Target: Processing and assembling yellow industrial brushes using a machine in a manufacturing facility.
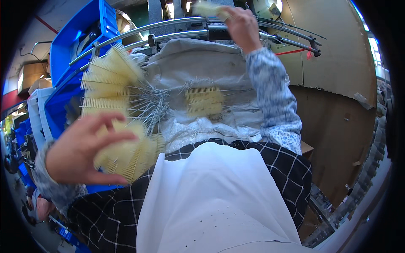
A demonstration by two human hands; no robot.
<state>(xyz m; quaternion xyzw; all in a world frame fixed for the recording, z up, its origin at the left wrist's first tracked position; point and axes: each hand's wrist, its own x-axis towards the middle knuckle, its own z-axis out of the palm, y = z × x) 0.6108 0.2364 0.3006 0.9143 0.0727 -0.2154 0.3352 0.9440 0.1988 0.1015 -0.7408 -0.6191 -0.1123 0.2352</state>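
My left hand (86, 149) is open, its thumb and fingers spread, above a heap of pale yellow bristle brushes (107, 76) at the left. The brushes' thin wire stems (152, 101) fan inward to the right. At the top, my right hand (244, 29) is closed round a pale yellow brush (206, 9), blurred by motion, held beside the metal rails. A few more brushes (204, 101) lie together in the middle, on a grey-white plastic sheet (194, 55) before me.
Curved metal rails (181, 36) cross behind the sheet, with a red tag at their right end. Blue bins (80, 29) stand at the left. A large cardboard sheet (333, 55) rises at the right. White cloth (211, 189) covers my lap.
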